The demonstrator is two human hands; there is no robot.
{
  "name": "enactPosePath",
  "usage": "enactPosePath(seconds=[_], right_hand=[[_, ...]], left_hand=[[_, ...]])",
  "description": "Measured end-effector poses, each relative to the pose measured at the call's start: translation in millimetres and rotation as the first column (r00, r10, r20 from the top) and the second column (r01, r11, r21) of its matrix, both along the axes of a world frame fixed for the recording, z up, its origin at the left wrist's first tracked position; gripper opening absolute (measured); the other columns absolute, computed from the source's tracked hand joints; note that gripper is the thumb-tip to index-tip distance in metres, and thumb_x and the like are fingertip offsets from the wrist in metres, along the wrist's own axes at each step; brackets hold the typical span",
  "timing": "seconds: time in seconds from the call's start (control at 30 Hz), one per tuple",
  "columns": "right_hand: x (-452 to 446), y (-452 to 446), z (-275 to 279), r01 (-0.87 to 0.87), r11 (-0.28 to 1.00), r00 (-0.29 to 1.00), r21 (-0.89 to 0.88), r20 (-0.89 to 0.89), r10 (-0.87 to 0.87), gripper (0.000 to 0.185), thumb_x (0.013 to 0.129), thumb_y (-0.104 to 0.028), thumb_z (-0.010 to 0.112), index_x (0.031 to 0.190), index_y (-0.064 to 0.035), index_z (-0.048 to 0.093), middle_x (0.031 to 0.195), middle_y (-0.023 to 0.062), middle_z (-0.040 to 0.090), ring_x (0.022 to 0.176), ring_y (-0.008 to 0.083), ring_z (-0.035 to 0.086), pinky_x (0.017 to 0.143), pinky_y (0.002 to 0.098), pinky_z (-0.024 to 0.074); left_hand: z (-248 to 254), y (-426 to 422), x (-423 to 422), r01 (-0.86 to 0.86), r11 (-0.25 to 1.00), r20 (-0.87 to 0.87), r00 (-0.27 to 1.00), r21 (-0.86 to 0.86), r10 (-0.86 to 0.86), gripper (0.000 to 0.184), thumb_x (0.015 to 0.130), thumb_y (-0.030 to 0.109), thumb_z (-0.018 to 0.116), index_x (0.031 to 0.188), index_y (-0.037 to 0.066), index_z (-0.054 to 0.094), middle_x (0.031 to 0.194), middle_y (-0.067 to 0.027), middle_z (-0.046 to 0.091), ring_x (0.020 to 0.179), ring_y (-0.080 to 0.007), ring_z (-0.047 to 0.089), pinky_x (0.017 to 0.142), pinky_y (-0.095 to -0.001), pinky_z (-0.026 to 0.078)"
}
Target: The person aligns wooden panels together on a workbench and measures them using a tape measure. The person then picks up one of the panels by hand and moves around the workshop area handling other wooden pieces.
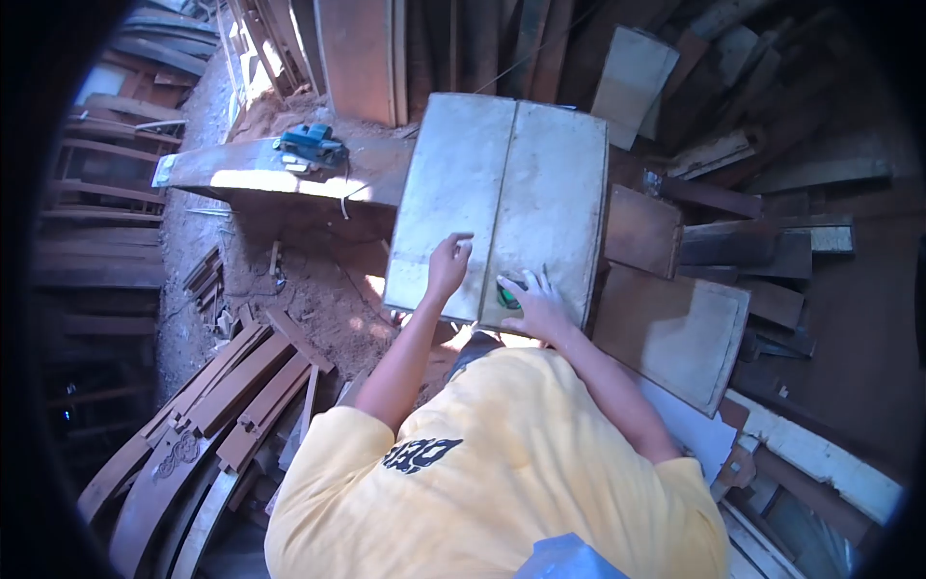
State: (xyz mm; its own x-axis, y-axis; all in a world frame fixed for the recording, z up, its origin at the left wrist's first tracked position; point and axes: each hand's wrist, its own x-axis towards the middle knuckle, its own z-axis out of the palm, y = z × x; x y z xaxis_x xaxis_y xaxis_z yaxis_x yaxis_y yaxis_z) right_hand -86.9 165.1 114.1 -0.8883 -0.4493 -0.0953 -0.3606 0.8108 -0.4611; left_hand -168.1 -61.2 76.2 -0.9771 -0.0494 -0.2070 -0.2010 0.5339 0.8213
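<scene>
A pale panel, split by a dark seam down its length, lies in front of my body. Over its near left part is my left hand, its fingers loosely bent and slightly apart, with nothing visible in them. At the near edge, just right of the seam, my right hand rests with thumb and index finger around a small green and black tape measure. The other fingers stretch forward, and something thin shows by their tips, too small to name. The palm hides part of the tape measure.
On the bench to the left sits a teal power tool with a cord. Stacked wooden strips lie at the lower left. Brown boards lie right of the panel. Upright planks stand behind, with lumber along both sides.
</scene>
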Motion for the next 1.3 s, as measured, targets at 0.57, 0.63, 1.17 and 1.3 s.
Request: enactPosePath(seconds=[0.57,0.63,1.17,1.3], right_hand=[[16.2,-71.6,30.9,-0.028,0.994,0.925,-0.105,0.374,0.066,0.055,0.091,-0.041,0.061,0.129,-0.0089,0.038,0.112,0.0286,0.061,0.102,0.0458,0.063,0.087,0.0524,0.0498],[23.7,-57.2,40.5,0.079,0.994,0.909,-0.079,0.414,-0.039,0.05,0.092,-0.038,0.059,0.128,-0.0085,0.043,0.113,0.0265,0.062,0.103,0.0447,0.063,0.088,0.0517,0.0496],[181.1,81.4,0.2,0.939,0.338,0.261,-0.07,0.786,-0.56,0.02,0.088,-0.019,0.069,0.09,0.0002,0.073,0.076,0.0072,0.069,0.064,0.0157,0.068,0.061,0.0296,0.054],[133.8,53.3,-30.3,0.977,0.068,0.211,-0.203,0.856,-0.472,0.016,0.087,-0.014,0.066,0.088,0.0017,0.07,0.07,0.0086,0.066,0.057,0.0191,0.068,0.053,0.0311,0.0535]], left_hand=[[41.1,-59.9,99.7,0.102,0.84,0.381,0.858,0.533,-0.346,0.024,0.093,0.026,0.073,0.106,0.007,0.066,0.08,0.0012,0.067,0.061,-0.0039,0.056,0.047,-0.0206,0.042],[45.0,-59.7,88.0,0.1,0.763,0.356,0.84,0.639,-0.409,0.021,0.089,0.022,0.077,0.095,0.008,0.062,0.079,0.0011,0.065,0.063,-0.005,0.058,0.048,-0.0204,0.045],[16.9,-70.1,-52.6,-0.058,0.965,0.268,0.963,0.255,-0.013,0.062,0.093,0.045,0.067,0.14,0.007,0.054,0.111,-0.0125,0.067,0.099,-0.0202,0.063,0.091,-0.0353,0.046],[1.9,-70.9,-11.7,0.041,0.98,0.294,0.951,0.193,-0.098,0.054,0.094,0.041,0.067,0.133,0.005,0.06,0.108,-0.0136,0.069,0.102,-0.0201,0.063,0.093,-0.0327,0.045]])
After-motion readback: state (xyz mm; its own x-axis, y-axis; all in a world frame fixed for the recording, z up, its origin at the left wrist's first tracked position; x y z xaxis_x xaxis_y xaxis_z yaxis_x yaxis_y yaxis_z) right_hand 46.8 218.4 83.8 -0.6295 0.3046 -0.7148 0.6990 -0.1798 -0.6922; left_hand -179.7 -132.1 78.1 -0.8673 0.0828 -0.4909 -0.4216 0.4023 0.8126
